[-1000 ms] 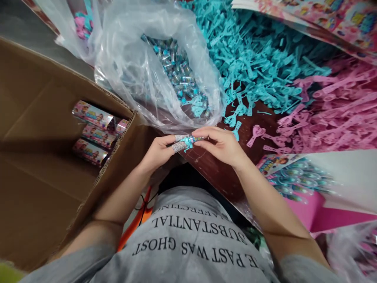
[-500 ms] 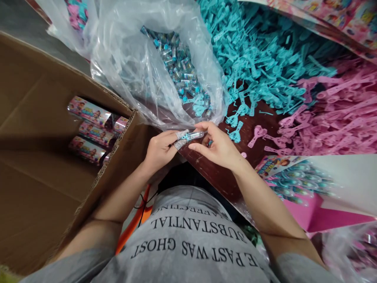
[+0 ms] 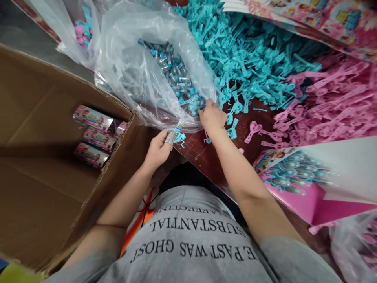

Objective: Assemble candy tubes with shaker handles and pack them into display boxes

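My left hand (image 3: 159,152), with silvery wrap on its fingertips, pinches a small turquoise plastic piece (image 3: 179,137) just off the table edge. My right hand (image 3: 214,120) is at the near right side of the clear plastic bag's mouth, its fingers curled down by some loose turquoise pieces (image 3: 196,103). What those fingertips hold, if anything, is hidden. Inside the bag (image 3: 126,74) lie many small clear tubes (image 3: 179,76) with turquoise ends.
Turquoise plastic pieces (image 3: 235,59) and pink ones (image 3: 332,102) are heaped across the dark red table (image 3: 203,157). At right a pink-and-white display box (image 3: 300,200) holds filled clear tubes. An open carton (image 3: 38,157) at left contains several printed packs (image 3: 92,118).
The clear tube that was between my hands no longer shows there. My right hand has moved forward to the bag's mouth; my left stays near the edge with the turquoise piece.
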